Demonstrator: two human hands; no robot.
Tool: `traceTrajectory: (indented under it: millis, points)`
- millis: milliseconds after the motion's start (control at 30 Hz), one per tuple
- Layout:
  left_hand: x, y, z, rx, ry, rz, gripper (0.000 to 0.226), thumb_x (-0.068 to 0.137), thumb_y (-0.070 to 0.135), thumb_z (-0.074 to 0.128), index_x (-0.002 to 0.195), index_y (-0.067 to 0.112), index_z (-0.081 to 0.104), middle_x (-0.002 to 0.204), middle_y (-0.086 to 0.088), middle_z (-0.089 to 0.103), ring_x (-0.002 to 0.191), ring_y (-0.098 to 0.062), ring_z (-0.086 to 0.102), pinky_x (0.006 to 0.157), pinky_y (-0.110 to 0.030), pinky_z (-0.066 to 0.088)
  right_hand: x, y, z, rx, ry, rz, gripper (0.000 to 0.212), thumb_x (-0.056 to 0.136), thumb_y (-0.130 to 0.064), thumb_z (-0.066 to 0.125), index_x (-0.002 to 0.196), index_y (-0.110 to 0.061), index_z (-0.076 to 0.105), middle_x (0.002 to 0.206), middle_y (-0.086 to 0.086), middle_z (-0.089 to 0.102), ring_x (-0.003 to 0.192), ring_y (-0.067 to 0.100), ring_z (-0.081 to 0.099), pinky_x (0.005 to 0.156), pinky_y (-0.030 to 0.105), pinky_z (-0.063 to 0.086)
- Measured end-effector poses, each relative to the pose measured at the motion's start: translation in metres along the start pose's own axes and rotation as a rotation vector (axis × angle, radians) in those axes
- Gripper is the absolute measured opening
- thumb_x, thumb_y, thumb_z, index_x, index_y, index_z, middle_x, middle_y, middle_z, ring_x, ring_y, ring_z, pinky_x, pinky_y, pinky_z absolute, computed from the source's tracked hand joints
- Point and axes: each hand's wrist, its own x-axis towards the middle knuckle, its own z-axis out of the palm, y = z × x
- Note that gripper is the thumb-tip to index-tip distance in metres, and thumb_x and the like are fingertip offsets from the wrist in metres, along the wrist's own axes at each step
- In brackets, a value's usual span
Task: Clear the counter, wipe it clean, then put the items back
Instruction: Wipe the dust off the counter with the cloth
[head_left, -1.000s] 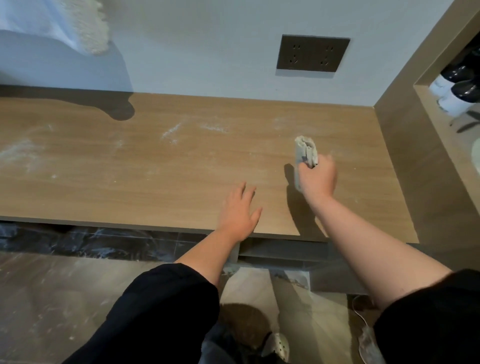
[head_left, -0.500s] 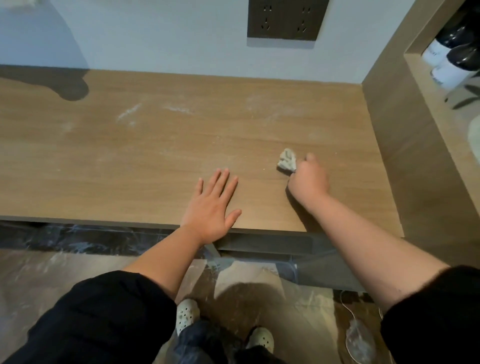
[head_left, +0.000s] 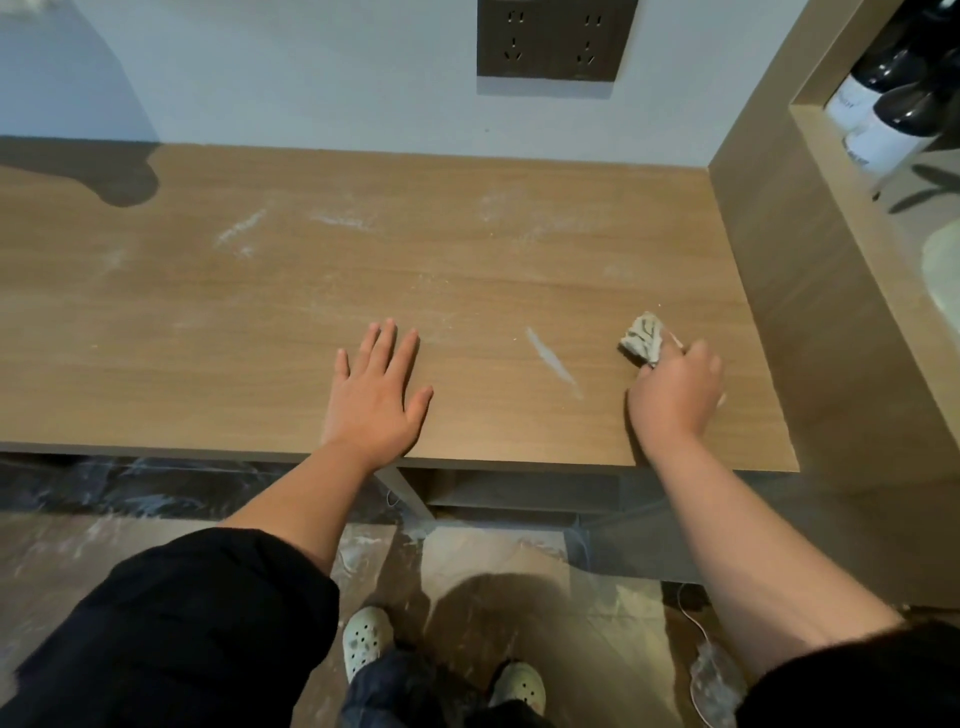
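Note:
The wooden counter (head_left: 291, 312) spans the view, smeared with white dust, including a fresh streak (head_left: 550, 361) near the front. My right hand (head_left: 675, 395) is closed around a small wadded grey-white cloth (head_left: 642, 338) and presses it on the counter at the right, close to the side panel. Flat on the counter near the front edge lies my left hand (head_left: 376, 395), fingers spread, holding nothing.
A tall wooden side panel (head_left: 810, 291) bounds the counter on the right, with dark bottles (head_left: 883, 98) in a niche behind it. A dark socket plate (head_left: 556, 39) sits on the back wall. Below are the dusty floor and my shoes (head_left: 366, 636).
My right hand came down from the raised position, pressed the cloth onto the counter and swept it rightward, leaving a white streak. My left hand flattened and stayed near the front edge.

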Motion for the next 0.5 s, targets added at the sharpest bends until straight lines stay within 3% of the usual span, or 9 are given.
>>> traceTrajectory:
  millis: [133, 233, 333, 500]
  points:
    - [0.001, 0.002, -0.004, -0.050, 0.018, -0.156, 0.064, 0.101, 0.047, 0.023, 0.156, 0.024, 0.000, 0.163, -0.004, -0.007, 0.149, -0.019, -0.012, 0.120, -0.048, -0.003, -0.023, -0.062, 0.013, 0.025, -0.081, -0.105, 0.045, 0.090, -0.002, 0.048, 0.135, -0.008, 0.047, 0.121, 0.014, 0.049, 0.107, 0.031, 0.046, 0.087, 0.041, 0.042]
    - [0.002, 0.003, -0.003, 0.016, 0.006, -0.157, 0.062, 0.101, 0.047, 0.017, 0.156, 0.025, -0.003, 0.163, -0.005, -0.010, 0.149, -0.021, -0.015, 0.120, -0.051, -0.004, -0.034, -0.090, 0.014, 0.075, -0.145, -0.186, 0.039, 0.090, -0.004, 0.052, 0.129, -0.009, 0.051, 0.116, 0.009, 0.047, 0.099, 0.025, 0.049, 0.081, 0.036, 0.044]
    - [0.004, 0.003, -0.002, 0.031, -0.002, -0.078, 0.061, 0.101, 0.047, 0.016, 0.156, 0.027, -0.003, 0.163, -0.004, -0.010, 0.149, -0.021, -0.015, 0.121, -0.050, -0.004, -0.015, -0.082, 0.001, 0.190, -0.081, -0.099, 0.026, 0.092, -0.006, 0.050, 0.116, -0.008, 0.059, 0.115, 0.008, 0.048, 0.089, 0.022, 0.052, 0.072, 0.034, 0.044]
    - [0.007, 0.001, 0.000, 0.028, -0.014, -0.038, 0.062, 0.101, 0.048, 0.016, 0.156, 0.026, -0.002, 0.163, -0.002, -0.009, 0.149, -0.019, -0.012, 0.121, -0.047, -0.001, 0.062, -0.044, -0.005, 0.130, 0.095, 0.102, 0.029, 0.092, -0.005, 0.048, 0.120, -0.005, 0.058, 0.125, 0.014, 0.045, 0.113, 0.033, 0.049, 0.085, 0.043, 0.044]
